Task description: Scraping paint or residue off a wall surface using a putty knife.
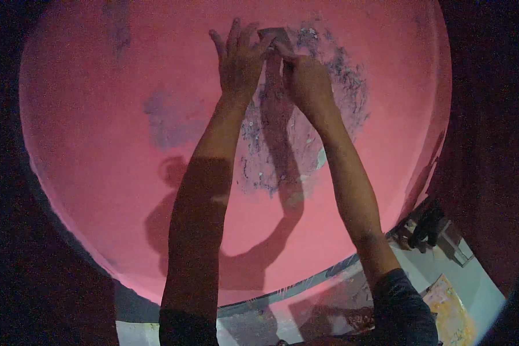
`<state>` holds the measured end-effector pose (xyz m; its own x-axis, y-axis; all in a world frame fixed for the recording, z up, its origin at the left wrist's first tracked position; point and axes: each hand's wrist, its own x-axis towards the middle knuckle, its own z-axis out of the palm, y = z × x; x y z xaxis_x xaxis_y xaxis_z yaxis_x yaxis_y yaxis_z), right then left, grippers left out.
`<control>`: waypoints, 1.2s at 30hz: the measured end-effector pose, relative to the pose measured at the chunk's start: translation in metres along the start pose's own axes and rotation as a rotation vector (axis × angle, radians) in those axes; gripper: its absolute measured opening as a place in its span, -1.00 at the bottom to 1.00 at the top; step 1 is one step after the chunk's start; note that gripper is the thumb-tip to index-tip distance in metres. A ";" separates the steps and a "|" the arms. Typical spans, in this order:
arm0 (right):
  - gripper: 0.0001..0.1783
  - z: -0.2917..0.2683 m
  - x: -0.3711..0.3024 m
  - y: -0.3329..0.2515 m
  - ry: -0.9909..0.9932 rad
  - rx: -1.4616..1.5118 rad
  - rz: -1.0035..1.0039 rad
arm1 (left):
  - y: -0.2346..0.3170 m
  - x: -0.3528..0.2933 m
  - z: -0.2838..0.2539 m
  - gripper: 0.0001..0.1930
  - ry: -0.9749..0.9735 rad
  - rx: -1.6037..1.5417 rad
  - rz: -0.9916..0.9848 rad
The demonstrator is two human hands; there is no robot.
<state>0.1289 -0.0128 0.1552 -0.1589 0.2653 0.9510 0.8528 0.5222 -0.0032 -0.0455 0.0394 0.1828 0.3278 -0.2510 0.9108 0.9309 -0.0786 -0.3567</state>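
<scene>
A large round pink surface [115, 190] spreads before me, with a rough, dark textured patch [346, 86] at its upper middle. My right hand [308, 83] is closed around a small flat tool with a dark, squarish blade, which looks like a scraper [275, 33]; its handle is mostly hidden in the fist. The blade lies against the surface at the patch's upper left edge. Close beside it, my left hand [241, 66] has its fingers spread over the pink, with the fingertips nearest the tool at the blade's side. Whether they press on it is unclear.
A smaller greyish smear [173, 121] marks the pink on the left. Below right, a pale ledge [484, 288] carries a dark bundled object [427, 225] and a paint-stained sheet [447, 311]. My shadow falls across the surface; both sides are dark.
</scene>
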 end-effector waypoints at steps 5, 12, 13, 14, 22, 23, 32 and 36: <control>-0.44 0.000 -0.017 0.001 -0.034 -0.073 -0.025 | 0.003 0.000 -0.005 -0.58 -0.015 -0.103 -0.005; -0.45 0.008 -0.015 0.004 -0.032 -0.066 0.043 | 0.010 0.004 -0.005 -0.51 -0.068 0.029 0.009; -0.45 0.007 -0.014 0.005 -0.062 -0.053 0.072 | 0.010 0.005 -0.006 -0.52 -0.081 0.056 0.030; -0.45 0.006 -0.015 0.004 -0.063 -0.050 0.072 | 0.008 0.003 -0.007 -0.53 -0.099 0.088 0.051; -0.67 0.009 -0.012 0.014 0.027 0.049 -0.068 | 0.008 0.004 0.002 -0.53 -0.152 0.253 0.028; -0.67 0.009 -0.011 0.014 0.019 0.049 -0.063 | 0.008 0.005 0.004 -0.52 -0.152 0.308 0.028; -0.71 0.013 0.004 0.007 0.009 -0.050 0.000 | 0.004 0.024 0.018 -0.46 0.467 -0.147 0.108; -0.69 0.013 0.000 0.012 0.041 -0.079 -0.061 | 0.003 0.011 0.006 -0.42 0.150 0.064 0.138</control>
<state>0.1329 0.0040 0.1515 -0.1921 0.2005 0.9607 0.8791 0.4702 0.0777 -0.0379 0.0420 0.1930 0.4299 -0.3967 0.8111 0.8886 0.0269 -0.4579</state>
